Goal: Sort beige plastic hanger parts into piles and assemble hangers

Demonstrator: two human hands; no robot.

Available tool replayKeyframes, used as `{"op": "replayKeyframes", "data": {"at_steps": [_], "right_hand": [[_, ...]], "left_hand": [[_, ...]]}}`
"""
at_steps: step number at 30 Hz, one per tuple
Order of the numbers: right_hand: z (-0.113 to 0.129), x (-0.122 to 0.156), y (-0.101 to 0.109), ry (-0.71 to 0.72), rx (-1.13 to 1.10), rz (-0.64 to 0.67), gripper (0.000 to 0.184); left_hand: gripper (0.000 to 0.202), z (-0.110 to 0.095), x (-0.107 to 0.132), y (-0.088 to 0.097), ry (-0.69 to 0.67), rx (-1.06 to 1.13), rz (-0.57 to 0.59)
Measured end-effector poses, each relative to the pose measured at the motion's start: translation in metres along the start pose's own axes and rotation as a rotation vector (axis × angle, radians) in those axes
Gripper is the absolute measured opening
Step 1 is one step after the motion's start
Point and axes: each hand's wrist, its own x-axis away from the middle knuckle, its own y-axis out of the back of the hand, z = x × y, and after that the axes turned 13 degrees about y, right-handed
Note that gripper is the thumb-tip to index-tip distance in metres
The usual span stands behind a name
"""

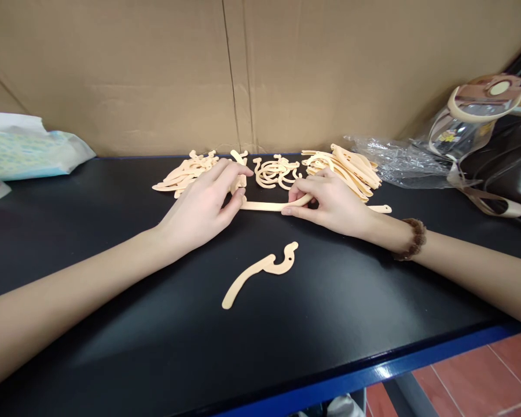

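Observation:
My left hand (204,200) has its thumb and fingers curled around a small cream plastic piece (239,183), largely covered by the fingers. Between finger and thumb, my right hand (330,202) pinches a cream plastic strip (301,201). A flat cream bar (263,206) runs from beside my left thumb to the right fingers; its far part is hidden. In front of both hands lies a joined hanger arm and hook piece (260,272), flat on the black table (156,347).
Behind my hands are piles of cream arm pieces (182,176), hook pieces (269,171) and long strips (356,168). A bar end (381,209) pokes out by my right wrist. Tissue pack (39,152) left; clear plastic bag (391,165) and bottle (460,127) right. Cardboard (156,75) stands behind.

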Motion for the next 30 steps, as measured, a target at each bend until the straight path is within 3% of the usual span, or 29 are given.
{"op": "replayKeyframes", "data": {"at_steps": [12, 22, 30], "right_hand": [[0.0056, -0.0021, 0.0007, 0.022, 0.035, 0.025, 0.026], [0.008, -0.0021, 0.0012, 0.057, 0.028, 0.02, 0.024], [0.0102, -0.0021, 0.0008, 0.101, 0.025, 0.023, 0.024]], "left_hand": [[0.025, 0.0, 0.0014, 0.0021, -0.182, 0.057, -0.063], [0.026, 0.0009, 0.0003, 0.0027, -0.271, 0.064, -0.015], [0.024, -0.0036, -0.0003, 0.0055, -0.404, 0.047, 0.115]]}}
